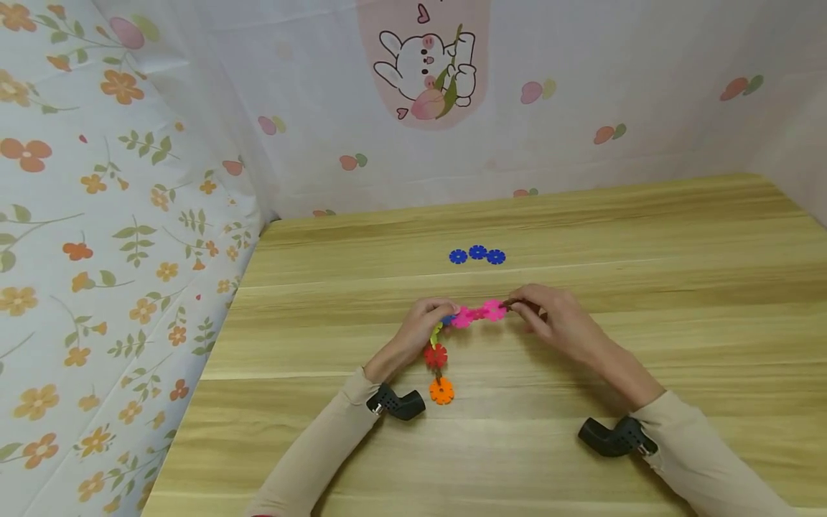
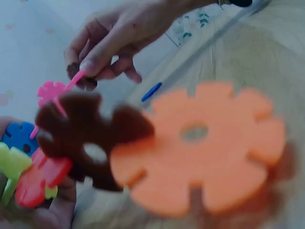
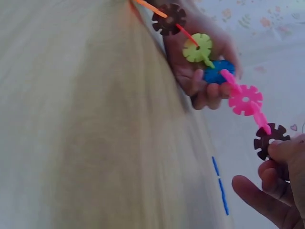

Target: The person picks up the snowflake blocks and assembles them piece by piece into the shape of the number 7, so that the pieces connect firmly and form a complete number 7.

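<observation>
From my head feed, the left hand (image 1: 416, 330) grips a chain of notched plastic discs (image 1: 462, 317) around its blue disc (image 3: 218, 72), while the right hand (image 1: 562, 319) pinches the brown end disc (image 3: 260, 142). Pink discs (image 3: 245, 100) stretch between them. From the left hand the chain turns towards me through yellow-green, red and brown to an orange disc (image 1: 442, 391), over the wood-grain counter (image 1: 517, 452). I see three loose blue discs (image 1: 477, 252) lying beyond the hands, and a rabbit print (image 1: 423, 68) on the cloth behind.
</observation>
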Available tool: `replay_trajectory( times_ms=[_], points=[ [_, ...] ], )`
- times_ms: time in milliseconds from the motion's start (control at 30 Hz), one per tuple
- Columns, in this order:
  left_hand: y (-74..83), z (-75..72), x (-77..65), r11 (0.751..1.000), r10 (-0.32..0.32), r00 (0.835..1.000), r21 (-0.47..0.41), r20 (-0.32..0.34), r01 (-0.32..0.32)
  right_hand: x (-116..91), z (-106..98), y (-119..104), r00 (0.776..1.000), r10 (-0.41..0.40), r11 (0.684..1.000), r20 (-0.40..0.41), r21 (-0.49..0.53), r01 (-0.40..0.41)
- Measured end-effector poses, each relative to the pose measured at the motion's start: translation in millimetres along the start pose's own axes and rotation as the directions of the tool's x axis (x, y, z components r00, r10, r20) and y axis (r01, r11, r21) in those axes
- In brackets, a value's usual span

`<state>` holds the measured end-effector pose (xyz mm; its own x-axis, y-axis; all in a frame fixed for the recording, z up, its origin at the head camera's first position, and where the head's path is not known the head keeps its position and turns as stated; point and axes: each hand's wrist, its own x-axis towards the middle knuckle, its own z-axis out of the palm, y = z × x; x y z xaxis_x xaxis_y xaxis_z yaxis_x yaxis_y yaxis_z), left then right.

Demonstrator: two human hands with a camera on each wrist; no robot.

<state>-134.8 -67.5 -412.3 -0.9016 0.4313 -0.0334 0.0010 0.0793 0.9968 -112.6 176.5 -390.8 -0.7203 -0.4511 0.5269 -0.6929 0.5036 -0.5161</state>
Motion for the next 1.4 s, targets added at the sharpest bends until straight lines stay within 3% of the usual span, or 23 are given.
replay_trajectory(
  times_ms=[133, 300, 433, 500, 600, 767, 867, 1033, 1167, 1400],
  points=[
    [-1.0, -3.5, 1.4, 1.0, 0.016, 0.999, 0.003, 0.034, -0.016, 1, -4, 0, 0.997, 0.062, 0.998, 0.055, 0.018, -0.064],
    [10.8, -7.3, -1.4, 0.976, 0.133, 0.99, 0.169, 0.039, -0.137, 0, -6, -1, 0.988, 0.116, 0.991, 0.106, 0.052, -0.122],
    [6.7, -9.4, 5.2, 0.935, 0.157, 0.988, 0.323, -0.006, -0.147, 0, -6, -2, 0.985, 0.123, 0.989, 0.118, 0.064, -0.131],
    [8.0, -7.1, 8.0, 0.908, 0.141, 0.99, 0.398, -0.001, -0.129, 0, -5, -3, 0.984, 0.13, 0.989, 0.123, 0.061, -0.138],
    [17.1, -1.1, 9.8, 0.847, 0.125, 0.989, 0.512, 0.077, -0.147, -1, -2, -3, 0.985, 0.127, 0.991, 0.115, 0.03, -0.131],
    [27.4, 7.8, 10.6, 0.743, 0.126, 0.967, 0.625, 0.222, -0.24, 0, 3, -6, 0.987, 0.123, 0.992, 0.101, 0.009, -0.125],
    [27.7, 10.5, 10.6, 0.704, 0.137, 0.959, 0.656, 0.249, -0.271, 1, 5, -8, 0.985, 0.135, 0.99, 0.11, 0.017, -0.138],
    [25.8, 12.1, 10.2, 0.709, 0.146, 0.963, 0.656, 0.225, -0.26, 2, -3, -5, 0.966, 0.183, 0.982, 0.183, 0.02, -0.19],
    [26.7, 13.7, 9.1, 0.722, 0.143, 0.972, 0.652, 0.186, -0.231, 2, -24, 6, 0.94, 0.255, 0.967, 0.228, -0.079, -0.243],
    [29.4, 18.2, 7.1, 0.724, 0.154, 0.978, 0.657, 0.143, -0.21, -6, -54, 21, 0.856, 0.42, 0.892, 0.301, -0.314, -0.327]
  ],
)
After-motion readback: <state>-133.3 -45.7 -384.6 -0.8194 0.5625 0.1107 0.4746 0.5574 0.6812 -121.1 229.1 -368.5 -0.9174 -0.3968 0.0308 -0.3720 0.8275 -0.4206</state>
